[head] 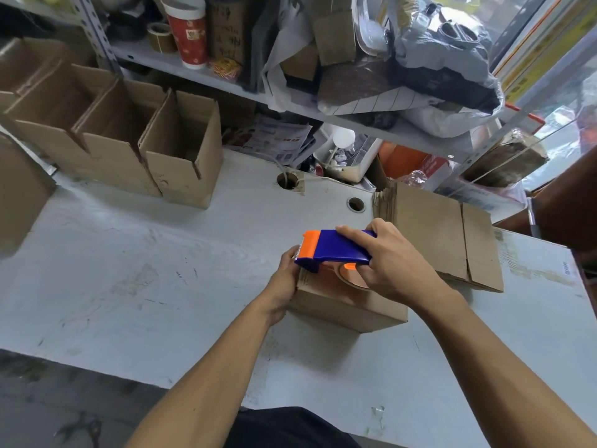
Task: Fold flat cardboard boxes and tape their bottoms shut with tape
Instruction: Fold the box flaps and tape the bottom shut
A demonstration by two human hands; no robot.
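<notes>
Two hands worked on one small cardboard box (349, 305), which stood bottom-up on the white surface (129, 270), just beside the stack of flat boxes (436, 234). Our left hand (284, 282) held the box's left edge, we think to keep it from sliding. Our right hand (387, 263) gripped the blue and orange tape dispenser (336, 250), fingers curled around it, its orange blade end over the box's far left edge, probably to finish the strip.

No text can be read. The red paper cup (190, 32), the dark carton (226, 30) beside it on the shelf and the leaflets (277, 140) under that shelf carry print too small and blurred to make out.
</notes>
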